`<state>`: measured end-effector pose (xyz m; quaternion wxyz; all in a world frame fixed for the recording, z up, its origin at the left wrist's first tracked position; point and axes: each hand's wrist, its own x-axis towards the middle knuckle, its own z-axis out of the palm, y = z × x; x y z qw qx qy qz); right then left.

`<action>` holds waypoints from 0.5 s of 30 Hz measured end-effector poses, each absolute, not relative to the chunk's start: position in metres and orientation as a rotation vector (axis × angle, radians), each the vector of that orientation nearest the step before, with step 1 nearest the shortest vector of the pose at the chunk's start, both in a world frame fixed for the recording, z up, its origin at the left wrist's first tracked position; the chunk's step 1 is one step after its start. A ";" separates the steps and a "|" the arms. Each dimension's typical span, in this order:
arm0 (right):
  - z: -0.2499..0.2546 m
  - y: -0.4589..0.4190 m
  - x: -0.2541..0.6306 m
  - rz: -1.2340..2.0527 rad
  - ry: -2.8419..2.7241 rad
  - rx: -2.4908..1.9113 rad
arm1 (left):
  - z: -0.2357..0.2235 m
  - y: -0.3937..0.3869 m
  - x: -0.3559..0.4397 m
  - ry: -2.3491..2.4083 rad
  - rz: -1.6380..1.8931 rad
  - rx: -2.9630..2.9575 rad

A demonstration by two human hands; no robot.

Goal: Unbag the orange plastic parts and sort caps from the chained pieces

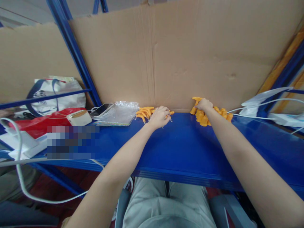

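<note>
At the back of the blue table, my left hand (161,117) is closed over the right end of a pile of curved orange pieces (144,112). The pieces have small metal chains or hooks, and an orange end and bits of metal show at its fingertips. To the right, my right hand (204,104) has its fingers closed on a yellow plastic piece (193,109) with a wide top and a flared lower end, standing roughly upright. Beside and below that hand lies a cluster of similar yellow pieces (203,119), partly hidden by my right forearm.
A cardboard sheet (175,57) rises behind the blue table (175,148). Left of the orange pile lie clear plastic bags (122,114), a phone (102,110), a power bank (79,117) and a red bag (54,118). White cables (20,171) hang at left; others run at right.
</note>
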<state>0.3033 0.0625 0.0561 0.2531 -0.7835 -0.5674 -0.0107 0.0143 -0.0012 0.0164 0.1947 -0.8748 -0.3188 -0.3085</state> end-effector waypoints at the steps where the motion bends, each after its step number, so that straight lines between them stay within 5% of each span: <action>1: 0.059 0.059 0.302 -0.049 -1.512 -2.209 | 0.016 -0.001 0.014 -0.890 -0.866 -2.454; 15: 0.058 0.049 0.302 -0.050 -1.569 -2.287 | 0.017 -0.002 0.013 -0.873 -0.873 -2.478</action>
